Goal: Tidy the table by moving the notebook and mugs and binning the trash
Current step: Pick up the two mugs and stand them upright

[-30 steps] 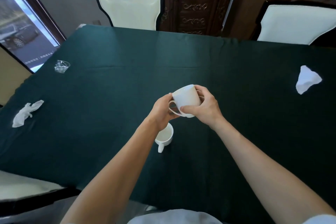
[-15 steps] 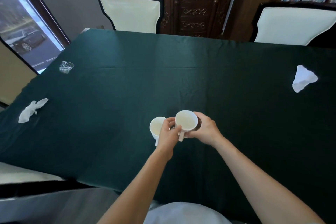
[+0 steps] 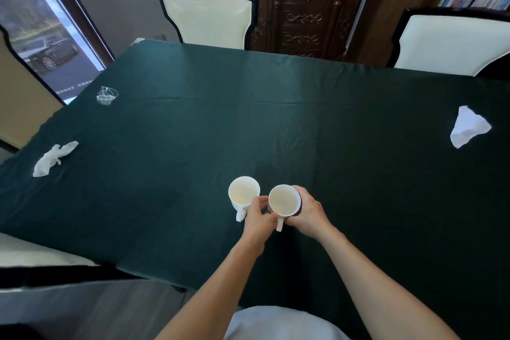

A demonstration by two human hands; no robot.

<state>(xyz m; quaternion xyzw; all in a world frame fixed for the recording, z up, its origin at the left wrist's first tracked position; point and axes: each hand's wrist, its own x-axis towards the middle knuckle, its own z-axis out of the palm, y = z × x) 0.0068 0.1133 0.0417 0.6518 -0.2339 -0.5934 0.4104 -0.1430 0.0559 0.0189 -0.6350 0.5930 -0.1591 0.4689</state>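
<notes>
Head camera view, looking down over a table (image 3: 193,132) covered in a dark green cloth. Two white mugs stand upright side by side near the person's edge, both empty as far as can be seen, handles pointing back toward the person. The right hand (image 3: 309,212) is wrapped around the side of the right mug (image 3: 284,200). The left hand (image 3: 258,215) sits between the two mugs, its fingers at the right mug's handle and touching or just beside the left mug (image 3: 244,193); whether it is gripping anything cannot be told.

Trash lies well apart from the mugs: a twisted white tissue (image 3: 53,159) near the left edge, a crumpled clear plastic cup (image 3: 107,95) at the far left, and a folded white paper (image 3: 469,130) near the right edge. No notebook and no bin are in view.

Risks, as a judgement: the mugs stand so close that shifting one could knock the other, chipping a rim or tipping it. They also sit fairly near the table edge, and a tug on the loose cloth could drag them. The light tissue and plastic cup near the left edge could slide off if brushed.

No brand, label or readable writing appears on the mugs or trash. Book spines at the upper right are too small to read.
</notes>
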